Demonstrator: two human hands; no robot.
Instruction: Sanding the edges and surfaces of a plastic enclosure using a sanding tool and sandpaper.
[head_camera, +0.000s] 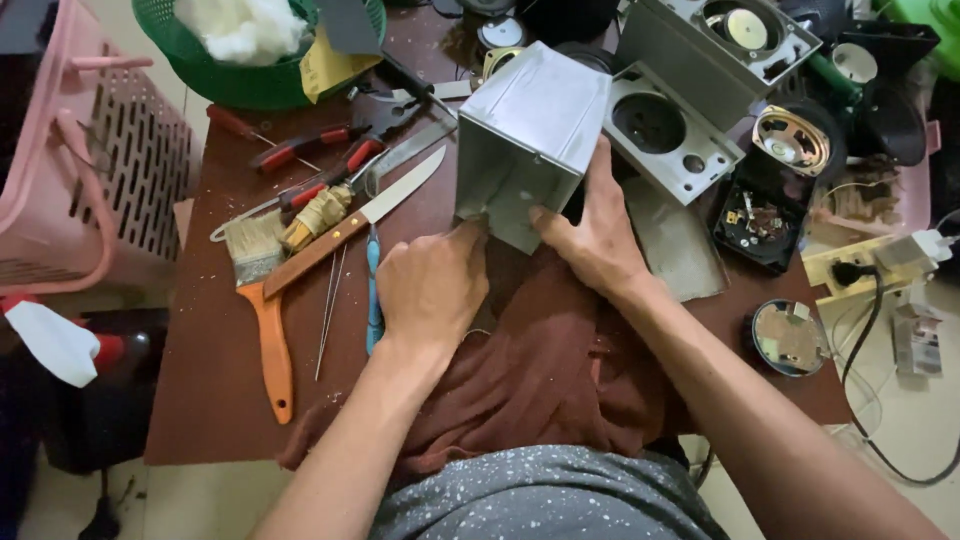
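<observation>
The head view looks down at a brown table (210, 400). Both hands hold a grey box (530, 140) above a dark red cloth (550, 370). The left hand (432, 285) is curled, its fingertips pushing at the box's open bottom. The right hand (598, 232) grips the box's side, fingers spread. A knife (355, 222) and a paintbrush (262, 300) lie to the left.

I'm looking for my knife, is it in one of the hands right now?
No, the knife lies on the table beside the brush, while the left hand and right hand both grip the grey box.
</observation>
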